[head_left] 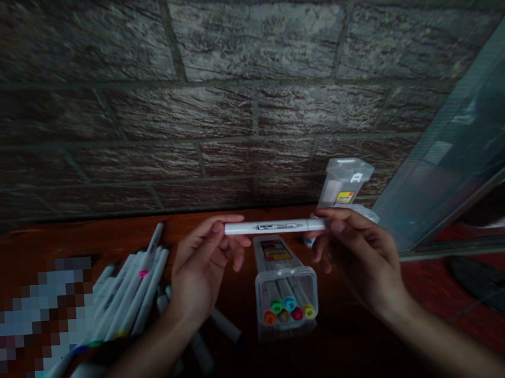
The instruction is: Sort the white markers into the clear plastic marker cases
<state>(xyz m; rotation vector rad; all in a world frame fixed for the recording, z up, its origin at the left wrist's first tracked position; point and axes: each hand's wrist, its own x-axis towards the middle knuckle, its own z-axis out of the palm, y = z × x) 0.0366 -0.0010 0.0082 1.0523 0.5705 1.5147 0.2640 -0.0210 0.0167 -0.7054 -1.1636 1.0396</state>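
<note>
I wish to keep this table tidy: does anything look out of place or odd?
Loose markers lie at scattered angles on the table, left of the clear case, where others sit neatly together. I see no spill; the far left is too pixelated to judge.

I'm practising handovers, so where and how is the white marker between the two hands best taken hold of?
Probably take the white marker by its printed middle, from above. It is slim, straight and roughly level; the left hand pinches one end and the right hand the other, leaving that stretch uncovered for a third grip.
</note>
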